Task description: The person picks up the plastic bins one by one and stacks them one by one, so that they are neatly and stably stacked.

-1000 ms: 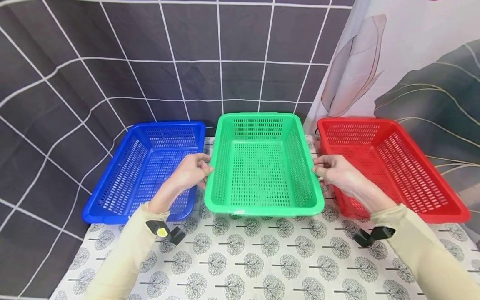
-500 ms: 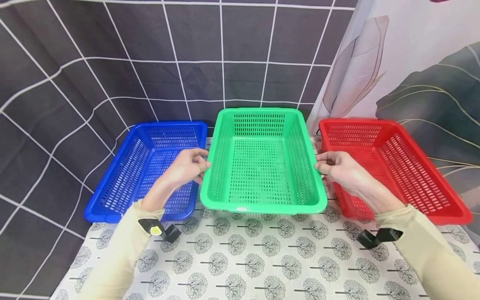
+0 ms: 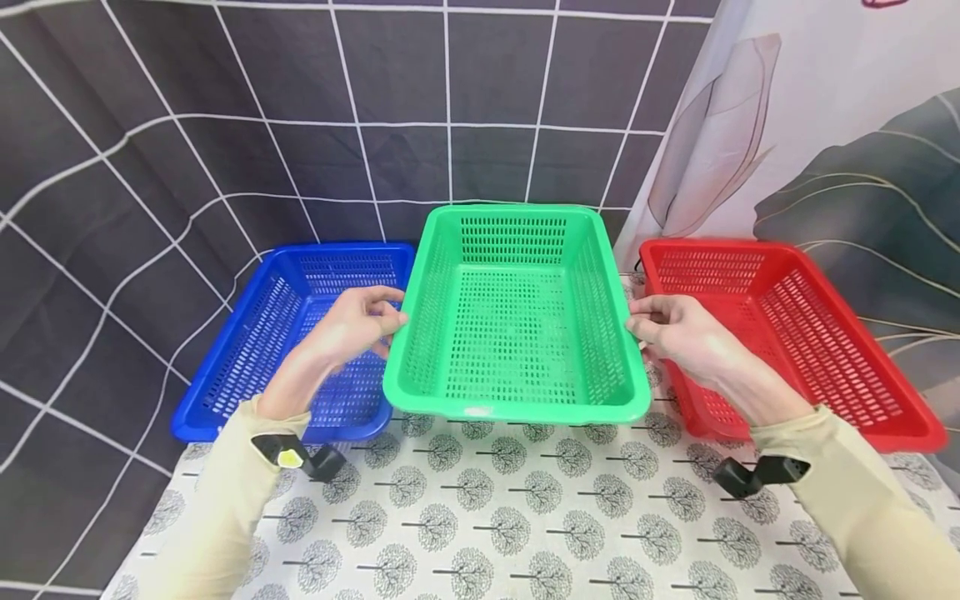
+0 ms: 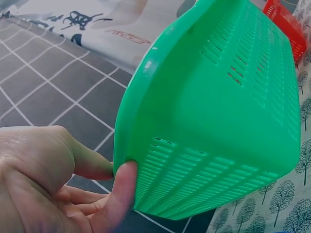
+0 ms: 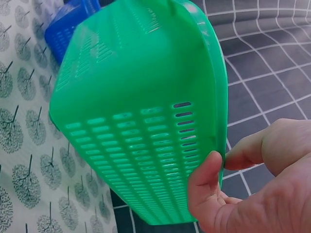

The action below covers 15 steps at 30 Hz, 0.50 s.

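Note:
A green plastic basket [image 3: 517,333] with slotted walls is held up over the middle of the table, with nothing inside. My left hand [image 3: 352,325] pinches its left rim between thumb and fingers. On the opposite side my right hand [image 3: 686,337] pinches the right rim the same way. The left wrist view shows the left hand's fingers [image 4: 124,189] against the basket's outer wall just under the rim. In the right wrist view the right hand's fingers [image 5: 206,179] press that side's wall below the lip.
A blue basket [image 3: 225,358] stands at the left, partly behind my left hand. On the right stands a red basket [image 3: 855,333], partly behind my right hand. A tree-print cloth [image 3: 510,517] covers the table. A dark grid-patterned curtain [image 3: 390,92] hangs behind.
The green basket has risen a little toward the camera and its left side has shifted left. Both hands keep their grip, and the left hand has moved up and left with it.

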Each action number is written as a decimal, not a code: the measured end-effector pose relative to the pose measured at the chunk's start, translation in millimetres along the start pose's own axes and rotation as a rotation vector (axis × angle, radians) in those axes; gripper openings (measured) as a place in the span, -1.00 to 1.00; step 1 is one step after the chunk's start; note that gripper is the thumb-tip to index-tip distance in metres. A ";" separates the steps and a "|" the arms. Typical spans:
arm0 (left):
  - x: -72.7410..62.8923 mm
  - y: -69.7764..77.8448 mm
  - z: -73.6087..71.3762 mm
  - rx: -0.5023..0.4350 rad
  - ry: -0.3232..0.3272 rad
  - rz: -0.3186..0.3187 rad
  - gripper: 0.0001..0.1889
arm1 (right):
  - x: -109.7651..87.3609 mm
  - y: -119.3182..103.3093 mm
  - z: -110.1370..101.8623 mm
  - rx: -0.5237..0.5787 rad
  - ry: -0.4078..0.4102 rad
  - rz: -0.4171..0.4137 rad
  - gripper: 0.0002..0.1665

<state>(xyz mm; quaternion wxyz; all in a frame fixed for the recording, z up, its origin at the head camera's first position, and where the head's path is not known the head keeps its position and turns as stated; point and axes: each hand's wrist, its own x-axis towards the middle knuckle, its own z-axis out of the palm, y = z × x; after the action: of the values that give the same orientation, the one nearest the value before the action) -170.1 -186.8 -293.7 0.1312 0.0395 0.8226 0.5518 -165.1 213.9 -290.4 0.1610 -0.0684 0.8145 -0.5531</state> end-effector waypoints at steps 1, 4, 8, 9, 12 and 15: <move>-0.4 -0.3 0.4 -0.002 -0.001 0.004 -0.51 | 0.3 0.4 -0.8 -0.001 -0.002 0.003 -0.55; -2.0 -0.2 -0.8 -0.005 -0.002 0.010 -0.51 | 1.0 0.2 -2.3 0.004 -0.007 0.014 -0.55; -5.6 1.9 -7.9 -0.015 -0.003 0.017 -0.50 | 0.5 -4.0 -0.3 0.026 -0.017 0.003 -0.55; -6.6 2.3 -9.8 -0.020 -0.004 0.019 -0.51 | 0.4 -5.2 0.7 0.032 -0.019 -0.004 -0.55; -9.1 3.1 -14.8 -0.035 0.000 0.026 -0.52 | 0.1 -8.6 4.0 0.049 -0.023 -0.028 -0.55; -11.7 3.1 -19.6 -0.041 0.000 0.038 -0.50 | -0.1 -12.2 7.7 0.067 -0.024 -0.045 -0.56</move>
<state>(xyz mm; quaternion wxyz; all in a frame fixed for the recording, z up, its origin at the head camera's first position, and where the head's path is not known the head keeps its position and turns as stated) -164.1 -205.7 -281.8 0.1216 0.0524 0.8103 0.5709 -163.3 202.6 -281.7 0.1606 -0.0879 0.7919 -0.5825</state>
